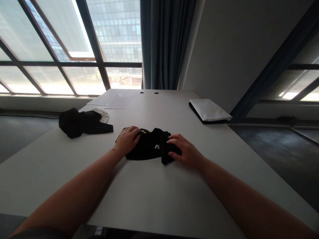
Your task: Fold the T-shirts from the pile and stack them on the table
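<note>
A black cloth item [146, 147] with a small white mark and yellow bits along its far edge lies on the white table [159, 199] in front of me. My left hand [128, 139] rests on its left end, fingers bent over the far edge. At the right end, a black band stands up from the cloth, and my right hand [184, 149] touches the folded part there with its fingers apart. Whether the left fingers pinch the fabric is hard to see.
At the left edge lies a crumpled black garment [87, 122], with a white cloth [103, 115] behind it. Papers [118, 101] lie at the far left. A folded white item [209, 109] sits on something black at the right. Windows and a curtain [165, 46] stand beyond.
</note>
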`<state>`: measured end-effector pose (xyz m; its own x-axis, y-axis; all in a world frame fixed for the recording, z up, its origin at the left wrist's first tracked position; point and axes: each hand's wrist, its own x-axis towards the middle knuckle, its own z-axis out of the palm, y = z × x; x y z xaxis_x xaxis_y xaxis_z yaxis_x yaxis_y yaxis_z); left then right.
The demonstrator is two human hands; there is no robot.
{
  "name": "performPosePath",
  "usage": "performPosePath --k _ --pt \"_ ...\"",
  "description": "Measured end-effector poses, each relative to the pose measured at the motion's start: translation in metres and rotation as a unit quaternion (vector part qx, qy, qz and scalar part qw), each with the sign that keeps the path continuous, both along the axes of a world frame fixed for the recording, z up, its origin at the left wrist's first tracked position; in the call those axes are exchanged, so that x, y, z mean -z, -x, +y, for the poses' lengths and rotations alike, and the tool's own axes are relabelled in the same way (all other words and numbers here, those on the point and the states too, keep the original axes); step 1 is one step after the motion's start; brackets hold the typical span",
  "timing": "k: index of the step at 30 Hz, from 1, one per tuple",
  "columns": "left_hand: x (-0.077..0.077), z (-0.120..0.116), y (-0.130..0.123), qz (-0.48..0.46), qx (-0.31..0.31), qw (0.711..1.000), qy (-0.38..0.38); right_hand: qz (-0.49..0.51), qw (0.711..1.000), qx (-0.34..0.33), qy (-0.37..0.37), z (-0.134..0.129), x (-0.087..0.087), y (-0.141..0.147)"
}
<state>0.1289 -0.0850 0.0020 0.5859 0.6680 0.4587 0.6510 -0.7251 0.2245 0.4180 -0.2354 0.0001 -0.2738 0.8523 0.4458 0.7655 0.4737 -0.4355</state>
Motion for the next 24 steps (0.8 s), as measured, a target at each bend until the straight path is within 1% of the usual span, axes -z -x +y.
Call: performPosePath --k 1,3,4,6,7,9,11,12,14,15,17,18,20,22,24 --pt "0.000 0.000 -0.001 -0.020 -0.010 1.000 0.014 -0.041 0.998 -0.025 0.030 -0.003 0.002 0.007" --pt "0.000 0.000 -0.002 -0.056 -0.039 0.996 0.052 -0.095 0.992 -0.038 0.074 -0.004 0.008 0.018" --pt "0.000 0.000 -0.003 -0.071 -0.053 0.993 0.074 -0.104 0.991 -0.034 0.084 -0.002 0.012 0.021" --pt "-0.002 -0.001 -0.003 -0.101 -0.069 0.986 0.115 -0.081 0.993 -0.026 0.087 0.003 0.017 0.021" --pt "-0.003 -0.002 -0.002 -0.115 -0.066 0.982 0.133 -0.052 0.995 -0.024 0.086 0.005 0.018 0.018" --pt "-0.007 -0.003 0.000 -0.127 -0.038 0.977 0.165 0.033 0.995 -0.013 0.098 0.010 0.018 0.009" --pt "-0.011 -0.003 0.004 -0.092 0.008 0.978 0.190 0.150 0.980 0.019 0.129 0.014 0.016 -0.004" --pt "-0.014 -0.004 0.007 -0.055 0.033 0.979 0.192 0.215 0.966 0.044 0.139 0.016 0.016 -0.011" --pt "-0.018 -0.004 0.012 0.032 0.068 0.982 0.173 0.341 0.924 0.104 0.137 0.021 0.016 -0.025" --pt "-0.020 -0.003 0.014 0.065 0.071 0.983 0.153 0.396 0.900 0.131 0.125 0.024 0.017 -0.032" --pt "-0.024 -0.003 0.016 0.100 0.056 0.987 0.109 0.473 0.857 0.179 0.102 0.031 0.018 -0.044" --pt "-0.026 -0.003 0.017 0.108 0.041 0.990 0.087 0.496 0.841 0.196 0.095 0.034 0.019 -0.049" --pt "-0.029 -0.004 0.017 0.119 -0.003 0.992 0.043 0.516 0.823 0.223 0.084 0.038 0.018 -0.056" --pt "-0.031 -0.004 0.017 0.130 -0.067 0.989 0.003 0.522 0.815 0.242 0.068 0.039 0.015 -0.061" --pt "-0.034 -0.003 0.018 0.121 -0.131 0.984 -0.023 0.531 0.810 0.245 0.052 0.038 0.010 -0.066"
